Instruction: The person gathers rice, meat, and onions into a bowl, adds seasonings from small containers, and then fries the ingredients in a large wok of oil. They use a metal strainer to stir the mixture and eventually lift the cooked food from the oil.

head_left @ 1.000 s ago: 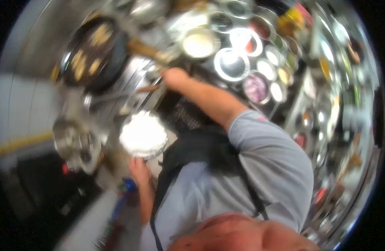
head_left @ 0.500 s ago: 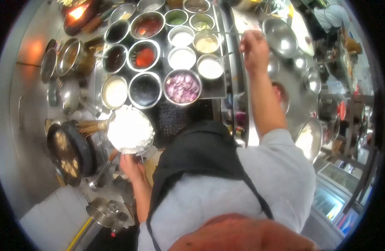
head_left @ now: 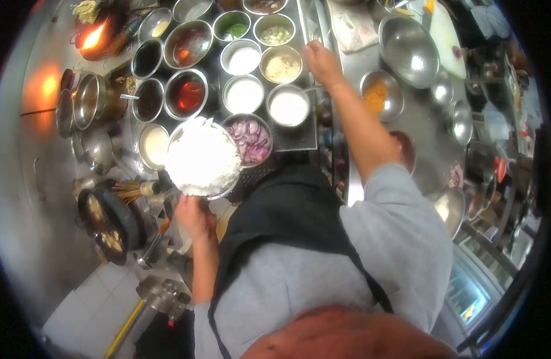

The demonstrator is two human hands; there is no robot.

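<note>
My left hand (head_left: 196, 216) is closed on the near rim of a metal bowl (head_left: 229, 190) heaped with a bright white food (head_left: 202, 157) that looks like rice. The bowl hangs over the near row of containers, beside a bowl of sliced red onions (head_left: 250, 139). My right hand (head_left: 323, 61) reaches forward with its fingers bent together, just right of the bowl of pale minced food (head_left: 282, 64). Whether it pinches anything is too small to see. Below it, a bowl of white powder (head_left: 288, 106) has a utensil handle sticking out.
Left of the onions stand a bowl of red liquid (head_left: 187, 96) and a cream-coloured one (head_left: 153, 146). A flame (head_left: 93, 37) burns at far left. A dark wok (head_left: 111, 224) with oil sits at lower left. On the right are a colander (head_left: 409, 52) and a bowl of orange powder (head_left: 381, 96).
My left hand has carried the white-heaped bowl right, closer to the onions. My right hand has come left from over the side counter to the containers' edge. The flame is larger.
</note>
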